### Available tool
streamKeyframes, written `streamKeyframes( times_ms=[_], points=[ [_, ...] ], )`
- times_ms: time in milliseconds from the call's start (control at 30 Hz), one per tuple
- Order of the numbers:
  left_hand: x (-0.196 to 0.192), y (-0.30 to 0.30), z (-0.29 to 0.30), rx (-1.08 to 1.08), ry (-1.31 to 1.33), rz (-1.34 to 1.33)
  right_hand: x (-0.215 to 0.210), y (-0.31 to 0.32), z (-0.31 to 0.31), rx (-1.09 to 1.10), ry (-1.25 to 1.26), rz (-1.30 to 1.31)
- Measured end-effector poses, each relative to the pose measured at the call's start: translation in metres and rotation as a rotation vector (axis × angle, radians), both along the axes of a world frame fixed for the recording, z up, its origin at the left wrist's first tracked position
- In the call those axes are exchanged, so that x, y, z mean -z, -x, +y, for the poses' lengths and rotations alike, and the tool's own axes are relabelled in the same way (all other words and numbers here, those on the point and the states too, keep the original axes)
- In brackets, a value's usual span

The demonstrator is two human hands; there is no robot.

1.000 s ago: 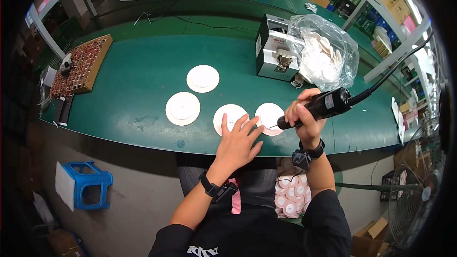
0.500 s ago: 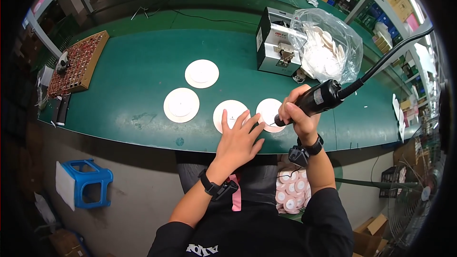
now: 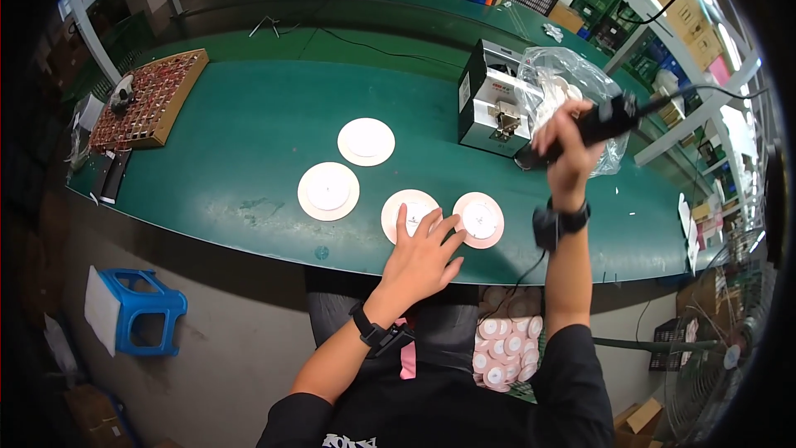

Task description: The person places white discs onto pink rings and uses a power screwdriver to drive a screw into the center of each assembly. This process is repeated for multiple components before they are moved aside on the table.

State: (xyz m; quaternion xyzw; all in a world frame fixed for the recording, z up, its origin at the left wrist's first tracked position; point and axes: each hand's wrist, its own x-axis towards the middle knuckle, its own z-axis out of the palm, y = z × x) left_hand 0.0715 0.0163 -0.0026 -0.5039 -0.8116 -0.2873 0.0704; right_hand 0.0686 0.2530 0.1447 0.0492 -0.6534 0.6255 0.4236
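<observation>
My right hand (image 3: 568, 158) is wrapped around a black corded electric screwdriver (image 3: 609, 120), raised over the bench and blurred by motion. Its front end is close to the front of a silver-and-black box machine (image 3: 496, 99) with a metal mechanism. With fingers spread, my left hand (image 3: 421, 264) rests on a round pale disc (image 3: 398, 206) with a white centre. Its fingertips also reach the left edge of a second disc (image 3: 479, 220). Two more such discs, one nearer (image 3: 328, 192) and one farther (image 3: 366, 142), lie flat to the left.
Behind the screwdriver, a clear plastic bag (image 3: 609, 75) holds pale discs. A crate of discs (image 3: 502, 353) sits below the bench edge by my lap. On the bench's left end lies a cardboard tray of small red parts (image 3: 153, 99). A blue stool (image 3: 149, 311) stands on the floor.
My right hand has lifted the screwdriver off the right-hand disc and carried it up and right toward the machine, uncovering that disc. My left hand stays over the discs. The view has shifted slightly.
</observation>
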Motion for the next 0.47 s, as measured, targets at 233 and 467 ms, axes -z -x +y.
streamKeyframes(
  times_ms=[233, 467],
  points=[
    [0.005, 0.001, -0.002, 0.000, -0.038, 0.000, -0.018, 0.085, 0.054, 0.093, 0.039, -0.024],
    [0.005, 0.004, -0.005, 0.001, -0.039, -0.021, -0.008, 0.058, 0.027, -0.091, 0.167, -0.124]
  ],
)
